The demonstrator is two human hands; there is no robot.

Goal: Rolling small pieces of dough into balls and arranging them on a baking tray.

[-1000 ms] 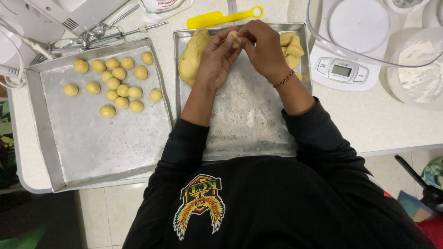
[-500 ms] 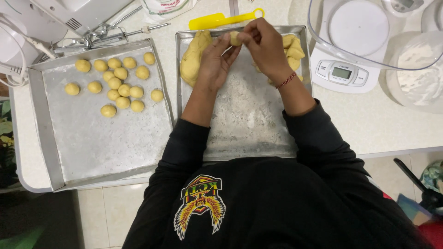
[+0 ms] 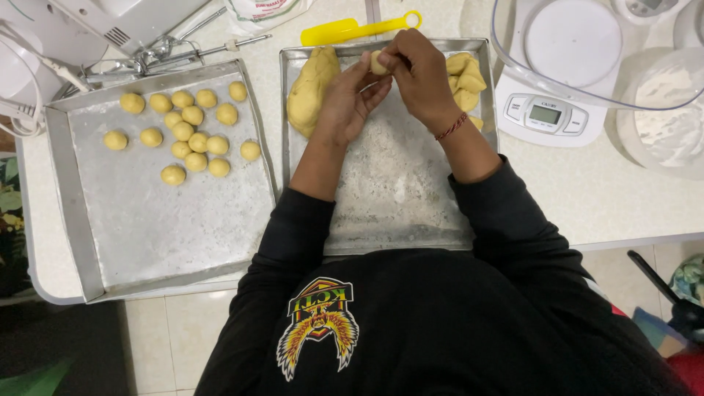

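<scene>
I see a small yellow dough piece (image 3: 379,62), soft and roundish, so I cannot tell any long way it points. My left hand (image 3: 345,99) and right hand (image 3: 419,77) both pinch it with bent fingers, up over the far end of the middle tray (image 3: 396,191). On the left, a tray (image 3: 169,227) holds little dough balls (image 3: 183,136) near its far side, with lots of bare room close to me. A big dough lump (image 3: 312,88) sits just left of my hands, cut chunks (image 3: 466,77) just right.

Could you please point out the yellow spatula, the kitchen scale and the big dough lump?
yellow spatula (image 3: 357,28), head view, middle of its blade and handle.
kitchen scale (image 3: 548,114), head view, its display panel.
big dough lump (image 3: 312,86), head view, its centre.
</scene>
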